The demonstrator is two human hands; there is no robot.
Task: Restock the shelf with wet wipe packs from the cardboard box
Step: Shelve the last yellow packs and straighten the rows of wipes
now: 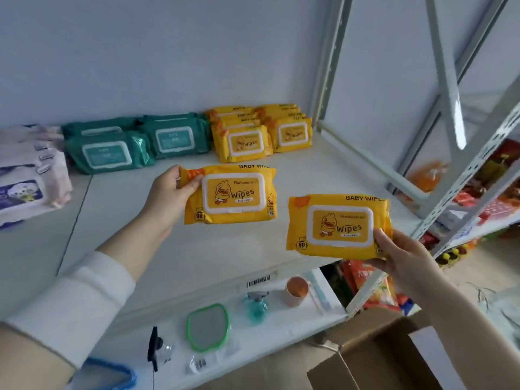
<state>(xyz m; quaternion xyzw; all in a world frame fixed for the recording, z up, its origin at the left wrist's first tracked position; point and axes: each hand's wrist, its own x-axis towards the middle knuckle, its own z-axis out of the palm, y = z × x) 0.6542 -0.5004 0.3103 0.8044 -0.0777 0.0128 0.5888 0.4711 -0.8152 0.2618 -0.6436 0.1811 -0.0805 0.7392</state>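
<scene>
The left hand [166,197] is gripping a yellow wipe pack [230,194] by its left edge, above the white shelf [168,249]. The right hand [402,254] is pinching a second yellow pack [337,225] at its lower right corner. Yellow stacks [261,130] and green packs [135,144] are lying against the pale back wall [168,52]. The cardboard box [374,356] is sitting open below, at lower right.

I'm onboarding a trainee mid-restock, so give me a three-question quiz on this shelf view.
1. True or false: the left hand and the right hand each hold one yellow wipes pack.
2. Which colour of packs lies directly left of the yellow stacks at the back of the shelf? A pink B teal C orange
3. Fill in: the cardboard box sits at the lower ____ of the view.

Key: 1 true; 2 B; 3 right.
</scene>
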